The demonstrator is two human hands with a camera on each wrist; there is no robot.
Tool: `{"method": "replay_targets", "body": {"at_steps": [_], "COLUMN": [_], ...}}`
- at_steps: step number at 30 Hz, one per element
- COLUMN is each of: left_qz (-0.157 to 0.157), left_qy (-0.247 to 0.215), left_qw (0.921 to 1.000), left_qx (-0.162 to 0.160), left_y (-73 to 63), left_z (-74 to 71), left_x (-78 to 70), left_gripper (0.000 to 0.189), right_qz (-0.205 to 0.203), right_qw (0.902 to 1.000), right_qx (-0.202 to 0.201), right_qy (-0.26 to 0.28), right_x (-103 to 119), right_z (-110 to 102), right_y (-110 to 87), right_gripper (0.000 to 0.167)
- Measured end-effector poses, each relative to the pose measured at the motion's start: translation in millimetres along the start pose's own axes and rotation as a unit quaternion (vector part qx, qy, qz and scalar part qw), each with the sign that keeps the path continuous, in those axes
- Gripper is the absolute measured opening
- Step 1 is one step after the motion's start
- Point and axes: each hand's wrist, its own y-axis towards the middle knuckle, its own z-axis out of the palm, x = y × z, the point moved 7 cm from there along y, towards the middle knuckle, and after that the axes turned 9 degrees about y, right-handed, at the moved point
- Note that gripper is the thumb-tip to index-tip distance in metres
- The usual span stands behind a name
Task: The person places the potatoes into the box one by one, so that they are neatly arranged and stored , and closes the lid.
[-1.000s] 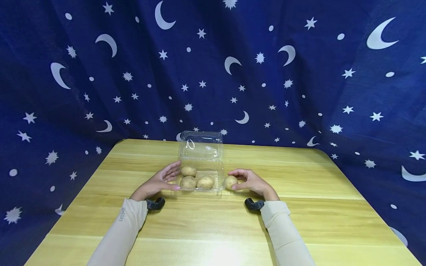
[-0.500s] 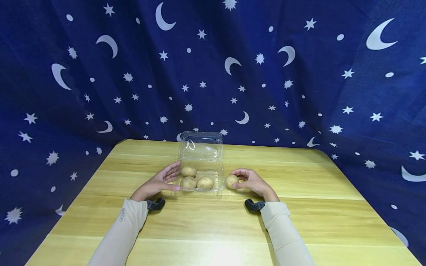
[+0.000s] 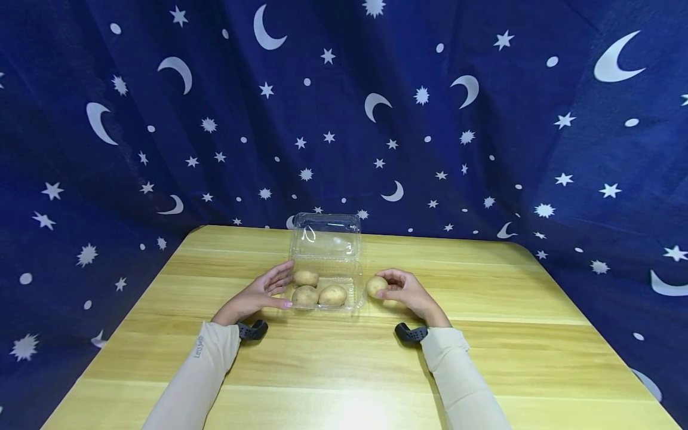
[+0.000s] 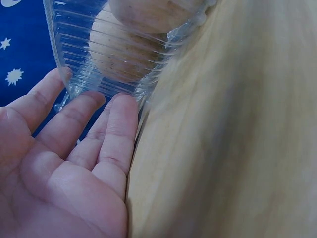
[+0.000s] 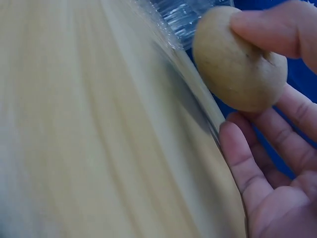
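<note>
A clear plastic clamshell box (image 3: pixel 352 291) stands on the table with its lid (image 3: pixel 326 236) raised at the back. Inside lie three potatoes: one at the back left (image 3: pixel 306 278), another at the front left (image 3: pixel 305 296) and a third at the front middle (image 3: pixel 332 295). My left hand (image 3: pixel 263 294) rests its extended fingertips against the box's left side, and its thumb reaches the front corner. Just right of the box, my right hand (image 3: pixel 405 294) pinches a fourth potato (image 5: pixel 237 62) between thumb and fingers. In the right wrist view a shadow shows on the table below this potato.
The light wooden table (image 3: pixel 322 370) runs back to a dark blue curtain (image 3: pixel 344 107) printed with white moons and stars. A black wrist device sits on the left wrist (image 3: pixel 252 330) and another on the right wrist (image 3: pixel 411 332).
My right hand has shifted the held potato slightly away from the box, to the right and up in the view. The left hand, box and other potatoes keep their places.
</note>
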Motion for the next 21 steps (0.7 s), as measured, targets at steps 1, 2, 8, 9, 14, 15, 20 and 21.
{"method": "replay_targets", "body": {"at_steps": [1,2,8,9,14,15,20,21], "left_qz": [0.000,-0.001,-0.003,-0.004,-0.006,-0.007,-0.009,-0.009], "left_qy": [0.000,-0.001,-0.001,-0.001,-0.001,-0.001,-0.001,-0.001], "left_qw": [1.0000,1.0000,1.0000,1.0000,1.0000,1.0000,1.0000,1.0000], "left_qx": [0.000,0.000,0.000,0.000,-0.002,-0.002,-0.003,-0.003], "left_y": [0.0,0.0,-0.1,-0.1,0.0,0.1,0.4,0.4], "left_z": [0.1,0.2,-0.1,-0.3,-0.9,-0.9,-1.3,-1.3], "left_x": [0.0,0.0,0.0,0.1,0.6,0.8,2.0,2.1], "left_gripper": [0.106,0.106,0.107,0.107,0.108,0.108,0.107,0.107], "right_qz": [-0.002,-0.002,-0.007,-0.007,-0.005,-0.005,-0.014,-0.015], "right_qw": [1.0000,0.9999,0.9974,0.9966,0.9924,0.9918,0.9915,0.9915], "right_qx": [-0.006,-0.014,-0.071,-0.082,-0.122,-0.126,-0.128,-0.127], "right_qy": [-0.001,-0.004,-0.011,-0.011,-0.017,-0.019,-0.022,-0.023], "right_x": [0.2,0.3,3.7,4.4,8.3,9.3,14.4,15.3], "right_z": [-0.4,-1.0,-4.9,-5.4,-7.1,-7.1,-4.2,-3.3], "right_y": [0.4,0.8,3.1,3.7,5.5,5.9,6.7,6.9], "right_gripper": [0.051,0.051,0.050,0.049,0.049,0.049,0.050,0.050]}}
